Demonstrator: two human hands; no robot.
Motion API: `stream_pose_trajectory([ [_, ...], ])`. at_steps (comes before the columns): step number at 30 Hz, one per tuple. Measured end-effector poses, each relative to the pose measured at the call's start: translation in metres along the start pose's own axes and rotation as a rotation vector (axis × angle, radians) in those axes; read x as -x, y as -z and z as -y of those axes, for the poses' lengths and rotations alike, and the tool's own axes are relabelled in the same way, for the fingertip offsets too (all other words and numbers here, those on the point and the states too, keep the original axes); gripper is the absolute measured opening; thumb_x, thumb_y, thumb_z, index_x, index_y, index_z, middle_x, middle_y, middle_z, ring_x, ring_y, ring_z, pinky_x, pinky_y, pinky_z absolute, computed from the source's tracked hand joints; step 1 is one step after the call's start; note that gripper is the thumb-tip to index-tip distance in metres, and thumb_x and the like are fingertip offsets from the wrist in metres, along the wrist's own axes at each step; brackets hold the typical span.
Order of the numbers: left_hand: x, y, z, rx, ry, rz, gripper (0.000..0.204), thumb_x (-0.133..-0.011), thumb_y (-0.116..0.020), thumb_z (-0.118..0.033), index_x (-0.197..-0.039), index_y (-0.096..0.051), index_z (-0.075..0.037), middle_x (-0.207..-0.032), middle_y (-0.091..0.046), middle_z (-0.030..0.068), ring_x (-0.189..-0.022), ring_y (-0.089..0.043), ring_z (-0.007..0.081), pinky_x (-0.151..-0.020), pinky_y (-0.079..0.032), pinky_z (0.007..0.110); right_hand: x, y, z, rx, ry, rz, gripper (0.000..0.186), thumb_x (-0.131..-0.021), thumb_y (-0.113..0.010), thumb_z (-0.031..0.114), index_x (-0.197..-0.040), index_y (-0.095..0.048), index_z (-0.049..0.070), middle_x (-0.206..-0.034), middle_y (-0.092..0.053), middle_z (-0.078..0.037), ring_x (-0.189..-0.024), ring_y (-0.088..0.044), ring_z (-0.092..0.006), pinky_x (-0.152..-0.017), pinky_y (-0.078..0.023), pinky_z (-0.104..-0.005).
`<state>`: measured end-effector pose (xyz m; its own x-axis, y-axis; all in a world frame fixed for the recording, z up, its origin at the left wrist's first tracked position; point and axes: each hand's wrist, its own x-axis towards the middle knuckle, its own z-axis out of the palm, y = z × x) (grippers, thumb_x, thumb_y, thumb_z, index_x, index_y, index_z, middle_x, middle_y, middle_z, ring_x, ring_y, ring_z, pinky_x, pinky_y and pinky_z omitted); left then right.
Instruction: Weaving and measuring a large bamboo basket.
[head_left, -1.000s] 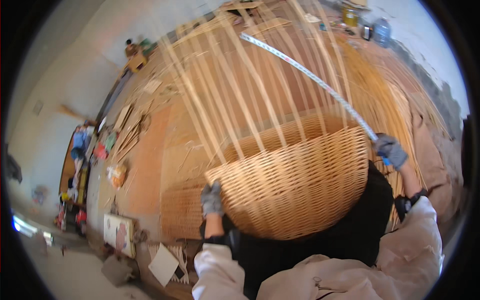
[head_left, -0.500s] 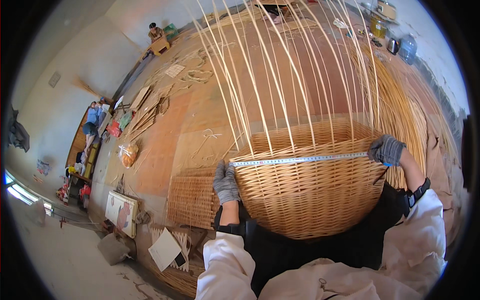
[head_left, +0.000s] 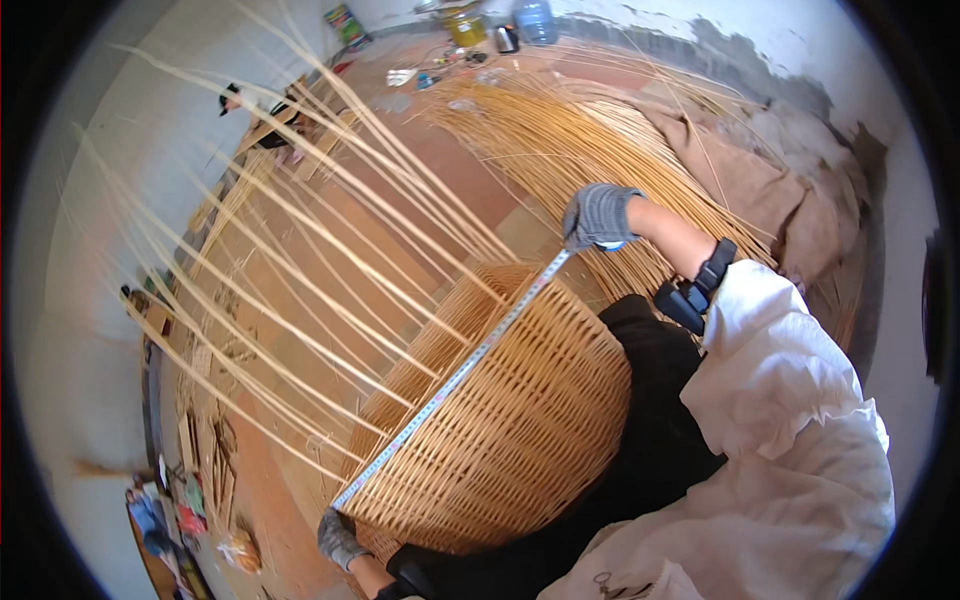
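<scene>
A woven wicker basket [head_left: 520, 410] sits tilted against my lap, with long pale upright rods [head_left: 300, 325] rising from its rim. A tape measure [head_left: 447, 383] is stretched along the near rim from corner to corner. At the lower-left corner my left hand [head_left: 342, 538], in a grey knit glove, is closed on the tape's end. My right hand [head_left: 600, 213], gloved alike, grips the other end just past the upper-right corner. A bit of blue shows under its fingers; the rest of the case is hidden in the palm.
A large bundle of peeled rods [head_left: 575, 150] lies beyond my right hand, beside brown cloth [head_left: 735, 175]. A kettle [head_left: 507, 39] and a blue water bottle [head_left: 536, 22] stand at the back. Another person [head_left: 262, 112] works at the far left.
My view has turned, so the basket and tape now slant up to the right. The right hand appears higher, the left lower. Both still hold the tape along the rim.
</scene>
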<state>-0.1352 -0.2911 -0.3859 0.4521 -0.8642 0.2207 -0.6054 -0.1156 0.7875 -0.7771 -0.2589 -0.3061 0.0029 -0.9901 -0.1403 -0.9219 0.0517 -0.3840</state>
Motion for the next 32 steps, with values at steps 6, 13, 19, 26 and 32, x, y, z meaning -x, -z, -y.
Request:
stream_pose_trajectory([
  [6, 0.005, -0.008, -0.003, 0.188, 0.171, -0.124, 0.025, -0.082, -0.059, -0.019, -0.085, -0.063, 0.006, -0.072, -0.062, 0.0092, -0.06, -0.057, 0.0175, -0.051, -0.047, 0.029, -0.008, -0.019, -0.011, 0.014, 0.019, -0.123, 0.021, -0.073, -0.059, 0.029, -0.077, -0.067, 0.01, -0.07, -0.062, -0.013, -0.06, -0.056, -0.031, -0.054, -0.045, -0.04],
  [13, 0.004, 0.001, 0.002, 0.14, 0.177, -0.074, 0.022, -0.084, -0.06, -0.019, -0.09, -0.063, 0.002, -0.07, -0.062, 0.0081, -0.054, -0.056, 0.0158, -0.044, -0.045, 0.026, -0.014, -0.019, -0.006, -0.008, -0.023, -0.113, 0.021, -0.073, -0.06, 0.03, -0.08, -0.068, 0.011, -0.073, -0.063, -0.012, -0.062, -0.057, -0.0295, -0.056, -0.046, -0.0393],
  [19, -0.004, 0.007, 0.001, 0.069, 0.182, 0.022, 0.021, -0.084, -0.06, -0.018, -0.091, -0.063, 0.002, -0.069, -0.062, 0.0083, -0.052, -0.056, 0.0149, -0.041, -0.042, 0.024, -0.006, -0.017, -0.003, -0.088, -0.058, -0.108, 0.021, -0.072, -0.063, 0.031, -0.083, -0.069, 0.014, -0.077, -0.065, -0.009, -0.068, -0.061, -0.0284, -0.06, -0.048, -0.0391],
  [26, -0.006, 0.013, -0.013, -0.108, 0.146, 0.132, 0.021, -0.083, -0.058, -0.018, -0.088, -0.064, 0.002, -0.066, -0.061, 0.0085, -0.047, -0.053, 0.0139, -0.039, -0.04, 0.024, -0.006, -0.026, -0.007, -0.072, 0.015, -0.212, 0.017, -0.074, -0.063, 0.028, -0.084, -0.068, 0.015, -0.079, -0.064, -0.008, -0.073, -0.061, -0.0256, -0.064, -0.047, -0.0352],
  [32, 0.0, 0.005, -0.007, 0.009, 0.217, 0.008, 0.026, -0.084, -0.057, -0.021, -0.092, -0.064, 0.003, -0.068, -0.063, 0.0092, -0.048, -0.054, 0.0137, -0.039, -0.04, 0.024, -0.004, -0.032, -0.004, -0.044, 0.261, -0.096, 0.023, -0.075, -0.063, 0.028, -0.094, -0.067, 0.016, -0.091, -0.065, -0.007, -0.083, -0.061, -0.0225, -0.074, -0.047, -0.0332],
])
